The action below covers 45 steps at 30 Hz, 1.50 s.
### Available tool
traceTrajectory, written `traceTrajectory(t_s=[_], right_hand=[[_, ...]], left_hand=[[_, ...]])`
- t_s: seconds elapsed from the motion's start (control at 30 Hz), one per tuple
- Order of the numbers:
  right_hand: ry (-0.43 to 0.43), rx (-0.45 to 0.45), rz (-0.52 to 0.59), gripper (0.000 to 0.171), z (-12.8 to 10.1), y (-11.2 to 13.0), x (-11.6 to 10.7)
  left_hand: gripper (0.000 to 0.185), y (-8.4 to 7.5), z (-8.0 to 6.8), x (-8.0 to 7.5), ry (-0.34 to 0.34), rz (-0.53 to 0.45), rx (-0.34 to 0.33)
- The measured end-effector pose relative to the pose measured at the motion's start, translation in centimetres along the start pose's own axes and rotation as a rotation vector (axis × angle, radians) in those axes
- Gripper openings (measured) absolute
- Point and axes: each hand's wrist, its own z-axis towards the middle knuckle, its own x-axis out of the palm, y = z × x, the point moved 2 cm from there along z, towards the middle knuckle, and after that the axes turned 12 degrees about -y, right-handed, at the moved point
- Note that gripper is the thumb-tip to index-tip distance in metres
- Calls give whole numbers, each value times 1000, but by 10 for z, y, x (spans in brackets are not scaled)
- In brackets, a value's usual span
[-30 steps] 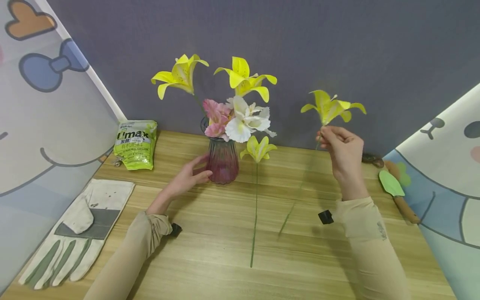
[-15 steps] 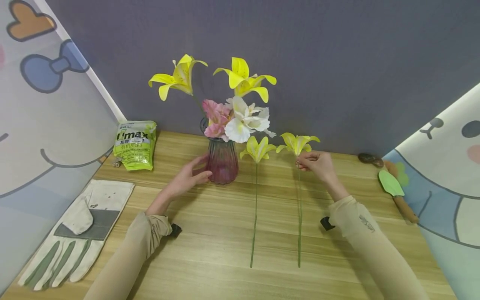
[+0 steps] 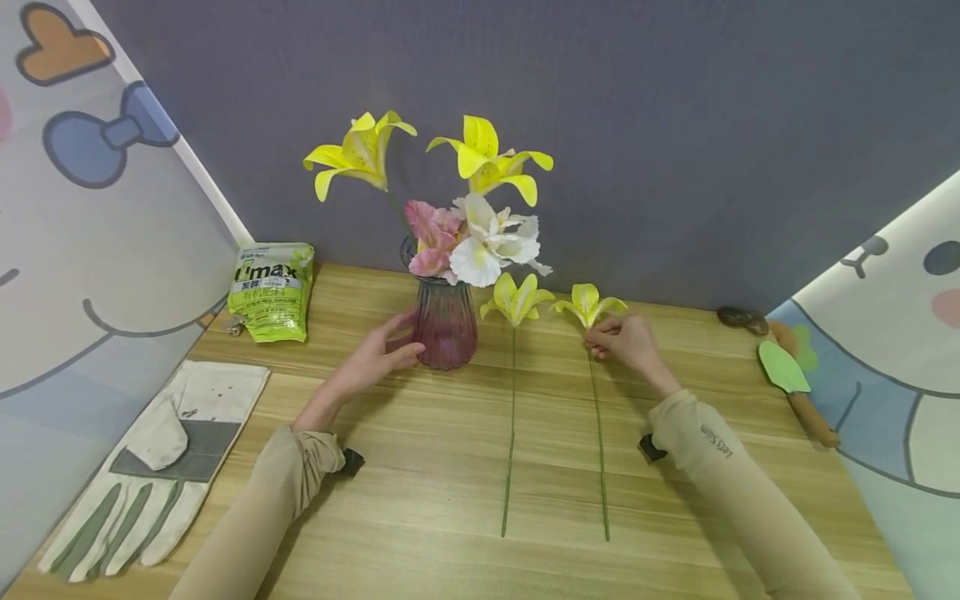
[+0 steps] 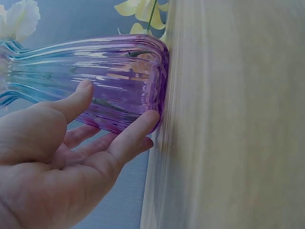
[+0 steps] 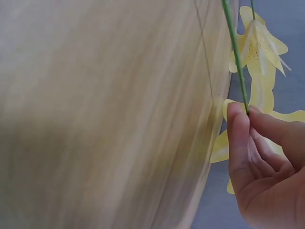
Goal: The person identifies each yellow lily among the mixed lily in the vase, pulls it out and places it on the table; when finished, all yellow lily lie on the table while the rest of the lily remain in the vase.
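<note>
Wooden counter point(image 3: 450, 467) against a grey wall, cartoon panels on both sides. We've got our left hand point(image 3: 372, 358) cupped around the base of the purple glass vase point(image 3: 446, 321), fingers straight and touching it, probably just so it doesn't tip with all those tall flowers point(image 3: 480, 196) in it. Our right hand point(image 3: 626, 343) is pinching the stem of a yellow lily point(image 3: 588, 302) right under the bloom; the stem lies flat on the counter, just beside another loose lily point(image 3: 516, 298). Work glove point(image 3: 153, 467) and a green bag point(image 3: 272, 287) sit off left, a small trowel point(image 3: 787, 375) off right.
</note>
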Motion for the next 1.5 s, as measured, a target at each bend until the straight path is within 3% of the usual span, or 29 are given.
traceTrajectory(t_s=[0.47,0.7,0.87,1.03,1.23,1.5], right_hand=[[-43,-109,-175,27,-6,17,-10],[-129,-206,-66,26,-11,47,-15],[-250,-326,-11,22,-17,95,-21],[-325,-399,126,22,-14,146,-25],[-287,-446,381,19,7,184,-14],[-246,-439,401,19,27,211,10]], left_hand=[[72,-2,-1,1,0,-1,2],[72,-2,-1,1,1,-1,-2],[72,-2,-1,1,3,-3,-2],[74,-2,-2,0,4,4,-4],[75,0,-3,-2,-1,26,4],[74,1,-1,1,1,-2,5]])
